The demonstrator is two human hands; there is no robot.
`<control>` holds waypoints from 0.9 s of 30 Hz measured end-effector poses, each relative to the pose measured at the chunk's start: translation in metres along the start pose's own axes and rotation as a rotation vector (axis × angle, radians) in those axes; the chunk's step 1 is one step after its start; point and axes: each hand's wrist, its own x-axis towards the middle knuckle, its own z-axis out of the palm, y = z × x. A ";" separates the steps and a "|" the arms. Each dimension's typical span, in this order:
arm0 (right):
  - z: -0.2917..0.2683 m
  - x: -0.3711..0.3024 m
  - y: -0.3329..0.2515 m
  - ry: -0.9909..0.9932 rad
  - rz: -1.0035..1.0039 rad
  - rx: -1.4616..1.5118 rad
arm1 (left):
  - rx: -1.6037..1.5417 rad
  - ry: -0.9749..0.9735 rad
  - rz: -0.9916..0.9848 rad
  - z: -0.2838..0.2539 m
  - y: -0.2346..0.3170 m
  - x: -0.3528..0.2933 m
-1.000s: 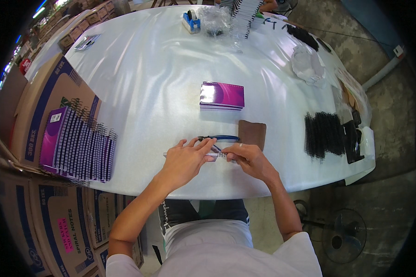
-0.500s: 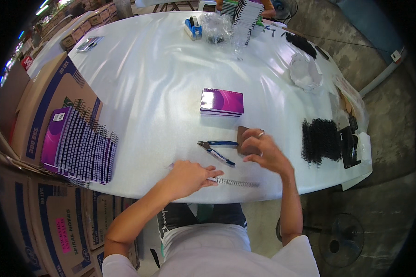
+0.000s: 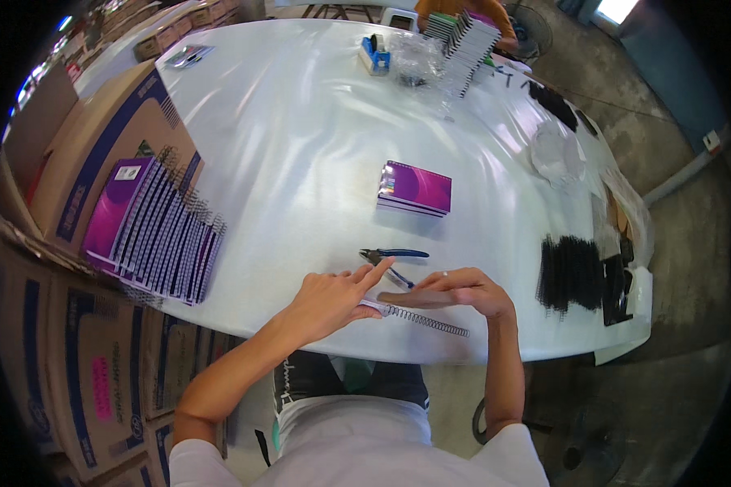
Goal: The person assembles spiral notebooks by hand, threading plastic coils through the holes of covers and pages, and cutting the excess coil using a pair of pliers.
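My left hand [image 3: 326, 303] grips a notebook that it mostly hides; only a pale edge [image 3: 374, 305] shows by the thumb. Out of that edge sticks a thin dark spiral wire [image 3: 432, 322], pointing right toward the table's front edge. My right hand [image 3: 477, 294] is closed around a flat brown pad [image 3: 414, 300], its left end at the edge where the wire meets the notebook. Just beyond my hands lie wire cutters [image 3: 406, 253] with blue handles, jaws to the left. A short stack of purple notebooks [image 3: 417, 188] sits farther off.
Spiral-bound purple notebooks [image 3: 150, 231] stand in a row at left, beside a big cardboard box [image 3: 130, 154]. Black spiral wires [image 3: 567, 274] are heaped at right. A blue tape dispenser [image 3: 374, 57], clear plastic [image 3: 418, 65] and another notebook stack [image 3: 471, 53] lie far back, near another person.
My right hand has brought the brown pad from beside the cutters down to the spiral wire at the notebook's edge. My left index finger now stretches farther out. The view has shifted slightly.
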 end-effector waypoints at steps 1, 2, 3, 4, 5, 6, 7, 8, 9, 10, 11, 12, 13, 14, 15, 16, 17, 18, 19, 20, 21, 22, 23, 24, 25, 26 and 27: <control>0.002 0.001 -0.001 0.008 0.009 -0.043 | -0.014 0.017 0.011 0.000 -0.001 0.003; 0.007 0.003 -0.001 0.017 0.012 -0.082 | -0.020 0.030 0.021 0.000 -0.003 0.003; 0.010 0.005 -0.001 0.026 0.014 -0.121 | -0.011 0.069 0.025 0.004 -0.006 0.003; 0.010 0.005 0.004 0.027 -0.066 0.001 | 0.000 0.108 0.030 0.009 -0.009 0.003; 0.006 0.002 0.006 0.032 -0.140 0.120 | 0.006 0.150 0.040 0.007 -0.006 0.005; 0.002 0.001 0.008 0.036 -0.213 0.240 | -0.004 0.100 0.009 0.002 -0.004 0.008; 0.001 0.002 0.010 0.034 -0.176 0.165 | -0.014 0.051 -0.023 -0.004 -0.003 0.010; 0.008 0.007 0.003 0.034 -0.141 0.099 | -0.021 -0.006 -0.055 -0.010 -0.002 0.009; 0.012 0.011 -0.001 0.034 -0.106 0.033 | -0.020 0.009 -0.045 -0.008 -0.004 0.008; 0.013 0.011 0.002 0.038 -0.130 0.118 | -0.020 0.024 -0.035 -0.006 -0.006 0.008; 0.010 0.011 0.004 0.043 -0.155 0.195 | -0.019 0.047 -0.022 -0.005 -0.007 0.008; 0.009 0.011 0.004 0.046 -0.180 0.273 | -0.006 0.056 -0.034 -0.007 -0.009 0.009; 0.008 0.013 0.004 0.045 -0.185 0.222 | 0.007 0.065 -0.046 -0.008 -0.010 0.009; 0.012 0.016 0.001 0.044 -0.188 0.180 | 0.021 0.066 -0.060 -0.009 -0.011 0.007; 0.015 0.018 -0.001 0.043 -0.192 0.138 | 0.024 0.060 -0.068 -0.009 -0.012 0.005; 0.016 0.019 0.003 0.051 -0.177 0.162 | 0.027 0.054 -0.075 -0.010 -0.012 0.005; 0.014 0.020 0.005 0.062 -0.162 0.178 | 0.031 0.056 -0.077 -0.012 -0.012 0.006; 0.013 0.021 0.005 0.074 -0.147 0.194 | 0.034 0.076 -0.073 -0.012 -0.014 0.006; 0.012 0.021 0.005 0.072 -0.169 0.188 | 0.038 0.096 -0.070 -0.011 -0.017 0.006; 0.017 0.022 0.000 0.066 -0.189 0.190 | 0.039 0.108 -0.073 -0.010 -0.018 0.003; 0.020 0.024 -0.003 0.060 -0.208 0.193 | 0.023 0.089 -0.088 -0.011 -0.019 0.001; 0.023 0.028 -0.003 0.076 -0.171 0.130 | 0.007 0.070 -0.104 -0.013 -0.018 0.000; 0.021 0.032 -0.005 0.102 -0.137 0.058 | -0.006 0.059 -0.109 -0.016 -0.018 0.002; 0.019 0.034 -0.007 0.127 -0.103 -0.014 | -0.028 0.107 -0.095 -0.014 -0.020 0.002; 0.019 0.033 -0.008 0.094 -0.171 0.088 | -0.051 0.156 -0.082 -0.009 -0.024 0.002; 0.021 0.031 -0.006 0.052 -0.237 0.197 | -0.077 0.200 -0.078 -0.006 -0.026 -0.001; 0.022 0.032 -0.005 0.010 -0.301 0.306 | -0.136 0.215 -0.102 -0.004 -0.027 -0.003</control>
